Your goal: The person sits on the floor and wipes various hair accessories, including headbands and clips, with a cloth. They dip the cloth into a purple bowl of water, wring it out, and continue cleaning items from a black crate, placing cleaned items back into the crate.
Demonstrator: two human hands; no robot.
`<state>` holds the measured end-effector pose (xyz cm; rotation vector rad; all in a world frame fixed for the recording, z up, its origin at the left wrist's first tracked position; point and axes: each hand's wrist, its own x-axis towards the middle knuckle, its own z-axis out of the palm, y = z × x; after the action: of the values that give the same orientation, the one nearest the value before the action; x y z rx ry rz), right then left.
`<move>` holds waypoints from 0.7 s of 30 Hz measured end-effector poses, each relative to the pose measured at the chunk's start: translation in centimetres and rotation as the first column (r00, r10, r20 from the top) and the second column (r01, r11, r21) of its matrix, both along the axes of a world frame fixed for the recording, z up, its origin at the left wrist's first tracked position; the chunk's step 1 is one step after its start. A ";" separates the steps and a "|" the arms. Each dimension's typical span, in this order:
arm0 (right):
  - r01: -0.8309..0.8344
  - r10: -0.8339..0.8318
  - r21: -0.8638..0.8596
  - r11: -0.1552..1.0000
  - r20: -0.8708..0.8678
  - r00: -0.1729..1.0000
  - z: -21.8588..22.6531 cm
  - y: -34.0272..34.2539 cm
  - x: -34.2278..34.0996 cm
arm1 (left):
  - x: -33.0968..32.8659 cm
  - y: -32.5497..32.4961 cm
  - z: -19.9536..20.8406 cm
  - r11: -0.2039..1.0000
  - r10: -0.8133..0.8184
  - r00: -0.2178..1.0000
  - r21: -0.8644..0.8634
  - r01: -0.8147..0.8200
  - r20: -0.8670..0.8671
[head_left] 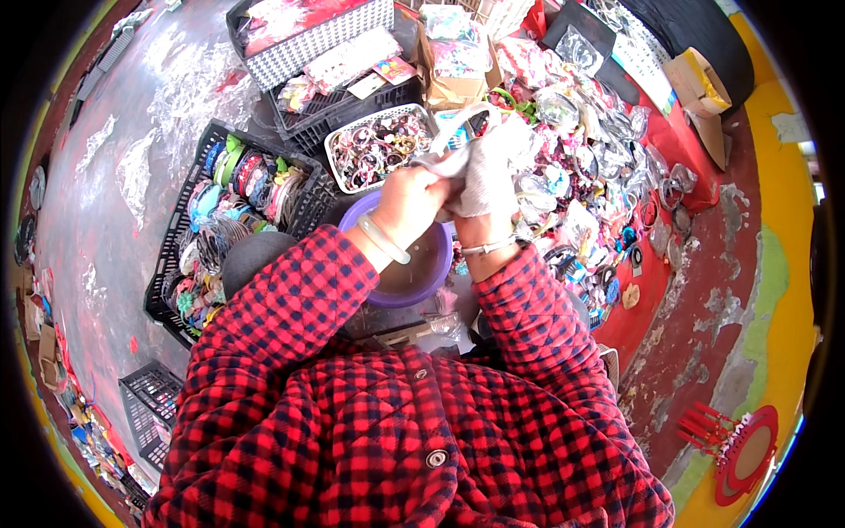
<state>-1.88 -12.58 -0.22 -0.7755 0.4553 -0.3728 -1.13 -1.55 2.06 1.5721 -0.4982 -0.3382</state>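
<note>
My left hand (407,208), a pale bangle at its wrist, is closed on the edge of a greyish-white cloth (486,180). The cloth wraps over my right hand (482,231) and hides most of its fingers, which appear bent around it. A white curved band (475,111) arches out just beyond the cloth; whether a hand grips it is hidden. Below both hands stands a purple basin (449,264) with murky liquid in it. Just past the left hand is a white basket (337,167) full of small hair ties and bands.
At left a black crate (158,286) holds many headbands. Stacked crates (317,46) and a cardboard box (453,91) stand at the back. A large heap of wrapped hair accessories (563,194) covers the right side. A red round-topped object (746,456) lies at lower right.
</note>
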 end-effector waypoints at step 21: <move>0.050 0.209 -0.842 -0.537 -0.076 0.975 1.7 1.3 0.1 | 5.3 2.3 -1.4 0.855 -0.304 0.703 -0.510 -0.097 -0.643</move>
<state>-1.76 -11.29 1.52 -2.7761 -0.4344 -0.6681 4.12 0.76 0.67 0.7820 -0.0453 -0.7984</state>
